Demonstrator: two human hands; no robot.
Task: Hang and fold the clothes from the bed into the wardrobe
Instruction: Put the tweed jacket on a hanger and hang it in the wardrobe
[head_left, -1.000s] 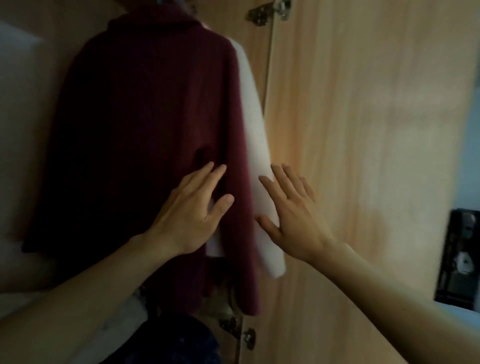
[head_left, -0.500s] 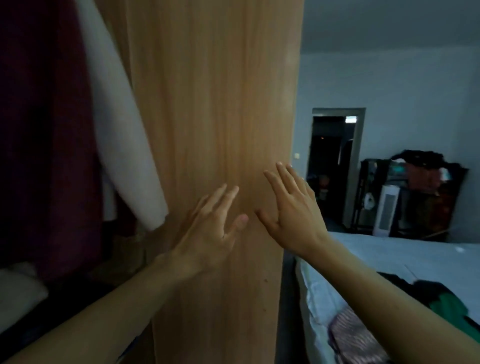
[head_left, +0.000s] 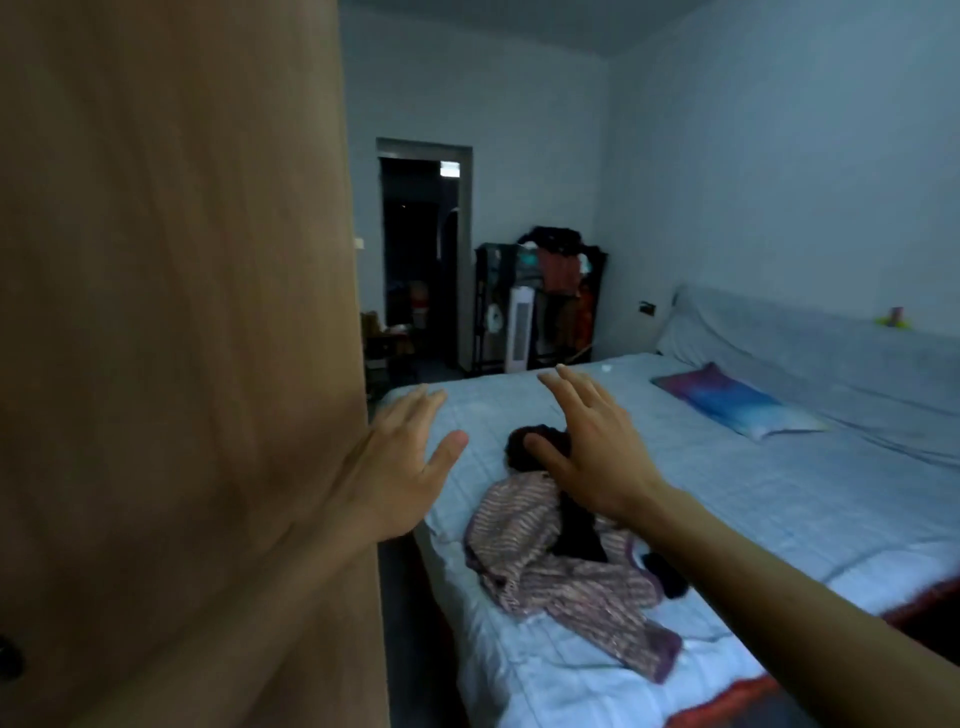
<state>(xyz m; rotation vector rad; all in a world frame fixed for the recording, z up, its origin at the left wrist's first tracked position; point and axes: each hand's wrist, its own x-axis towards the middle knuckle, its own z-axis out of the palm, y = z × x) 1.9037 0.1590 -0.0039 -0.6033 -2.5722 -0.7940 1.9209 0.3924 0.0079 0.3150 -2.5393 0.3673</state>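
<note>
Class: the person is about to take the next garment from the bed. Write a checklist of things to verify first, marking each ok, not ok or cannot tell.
1. Left hand empty: ok.
2. Right hand empty: ok.
3. Clothes remaining on the bed: ok, a striped garment and a dark garment lie near its edge.
4. Garments separated for a single pick: not ok, the dark one lies across the striped one.
5. Room inside the wardrobe: cannot tell, only the wardrobe door shows.
</note>
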